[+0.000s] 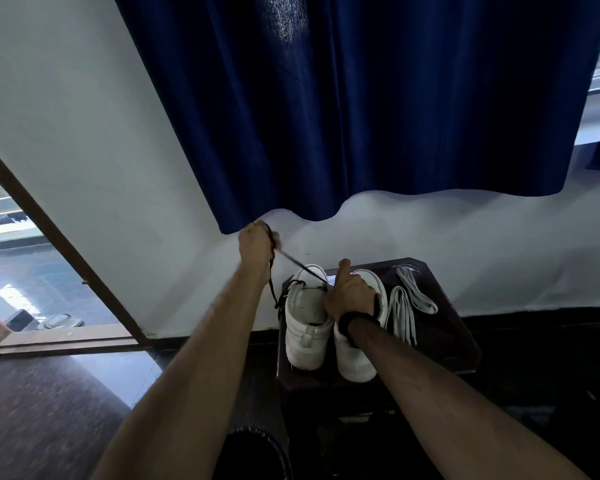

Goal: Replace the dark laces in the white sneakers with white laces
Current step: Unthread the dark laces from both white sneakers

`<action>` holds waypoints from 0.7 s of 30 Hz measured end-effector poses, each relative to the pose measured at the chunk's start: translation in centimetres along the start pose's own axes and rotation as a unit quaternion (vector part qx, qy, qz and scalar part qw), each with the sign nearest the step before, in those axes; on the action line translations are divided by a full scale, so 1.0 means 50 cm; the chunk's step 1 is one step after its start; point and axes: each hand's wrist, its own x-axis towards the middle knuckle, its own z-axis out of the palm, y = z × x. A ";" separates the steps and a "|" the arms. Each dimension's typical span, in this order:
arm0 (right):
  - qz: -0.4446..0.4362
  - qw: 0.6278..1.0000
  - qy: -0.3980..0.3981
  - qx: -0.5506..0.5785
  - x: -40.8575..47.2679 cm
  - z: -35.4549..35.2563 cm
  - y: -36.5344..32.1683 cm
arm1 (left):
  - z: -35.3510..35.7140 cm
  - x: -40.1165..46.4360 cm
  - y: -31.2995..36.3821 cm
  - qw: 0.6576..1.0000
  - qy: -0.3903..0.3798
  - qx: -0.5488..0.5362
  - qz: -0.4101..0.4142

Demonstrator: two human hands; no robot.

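Two bare forearms reach away from us toward a small dark table [461, 344]. Our right hand [349, 296], a dark band on its wrist, rests on top of the sneakers with its fingers curled over the right white sneaker [357, 362] and its thumb raised; we cannot tell exactly which part it grips. Just left of that hand and partly under it stands the left white sneaker [307, 327], heel toward us, touching its partner side by side.

A dark lace [293, 259] runs taut from the left sneaker's upper eyelets, close by the right thumb, up and to the left into our left hand [255, 242]. That hand is raised above and beyond the shoes and clenched around the lace, with a slack length hanging from the fist down to the shoe's left side.

To the right of the right hand, two bundles of white laces [400, 313] lie on the tabletop, one just beside the right sneaker, the other farther back.

Beyond the left hand hang a dark blue curtain [361, 116] and a pale wall [84, 116].
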 end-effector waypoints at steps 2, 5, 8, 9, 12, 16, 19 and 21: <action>0.004 1.000 0.000 0.005 0.000 0.000 -0.001 | -0.002 -0.001 -0.022 0.960 -0.045 0.273 0.039; 0.002 1.000 -0.003 0.006 0.000 -0.001 -0.003 | 0.001 -0.011 -0.064 0.737 -0.175 0.643 0.111; 0.004 1.000 -0.007 0.000 0.000 -0.002 0.000 | 0.013 -0.019 -0.077 0.640 -0.180 0.720 0.198; 0.005 1.000 -0.005 0.001 0.000 -0.003 0.000 | 0.018 -0.024 -0.073 0.640 -0.163 0.713 0.238; -0.002 1.000 0.005 0.008 -0.001 -0.003 -0.003 | 0.019 -0.040 -0.073 0.697 -0.100 0.639 0.308; -0.014 1.000 0.020 -0.005 -0.001 -0.001 -0.003 | 0.013 -0.066 -0.125 0.817 -0.018 0.512 0.266; -0.002 1.000 -0.001 -0.025 0.008 0.005 0.000 | 0.025 -0.078 -0.153 0.821 0.006 0.502 0.271; -0.005 1.000 0.001 -0.018 0.013 0.011 0.001 | 0.034 -0.070 -0.156 0.804 -0.003 0.526 0.275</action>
